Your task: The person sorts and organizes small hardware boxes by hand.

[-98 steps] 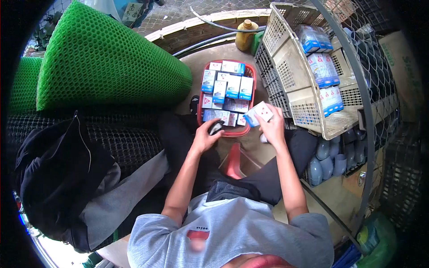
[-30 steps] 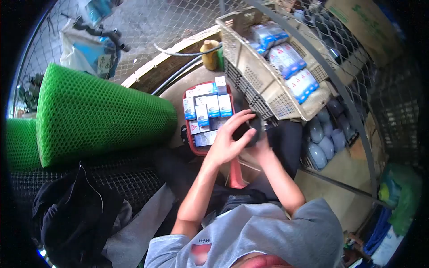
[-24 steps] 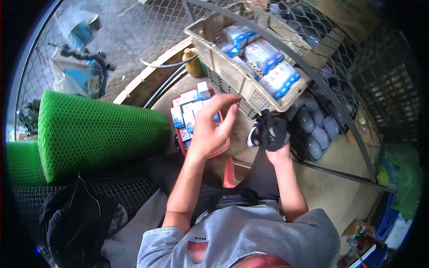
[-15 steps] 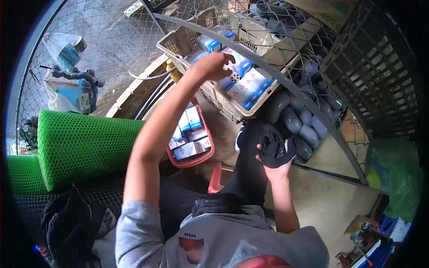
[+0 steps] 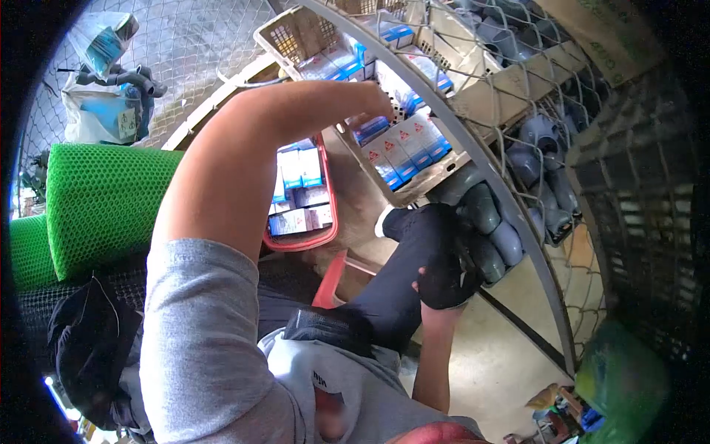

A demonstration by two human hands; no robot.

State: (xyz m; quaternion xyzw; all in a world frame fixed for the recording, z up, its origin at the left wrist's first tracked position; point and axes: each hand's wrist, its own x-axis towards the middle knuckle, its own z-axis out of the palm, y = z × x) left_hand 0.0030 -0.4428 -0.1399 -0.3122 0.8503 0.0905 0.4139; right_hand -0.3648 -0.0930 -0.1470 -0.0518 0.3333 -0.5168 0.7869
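Note:
My left hand (image 5: pixel 373 103) reaches over the near side of a cream plastic crate (image 5: pixel 403 198). Its thumb and fingers hang apart above white-and-blue boxes (image 5: pixel 407 148), and I see nothing between them; the fingertips are partly hidden. Low on the right, by my knee, my right hand (image 5: pixel 436 300) grips a bunched black cloth item (image 5: pixel 447 281), whose exact kind I cannot make out. Beside the crate, below my left forearm, a red basket (image 5: pixel 333 222) holds more white-and-blue boxes (image 5: pixel 299 166).
A curved grey metal bar (image 5: pixel 488 159) with wire netting crosses the crate. Grey rounded pipe fittings (image 5: pixel 506 240) lie to its right. Rolled green mesh (image 5: pixel 111 207) stands at left, and a dark plastic crate (image 5: pixel 636 200) at far right. A red stool (image 5: pixel 330 281) is near my legs.
The view has shifted. My left hand has turned downward, lower over the boxes, with the elbow raised. My right hand still holds the black cloth, now closer against my knee.

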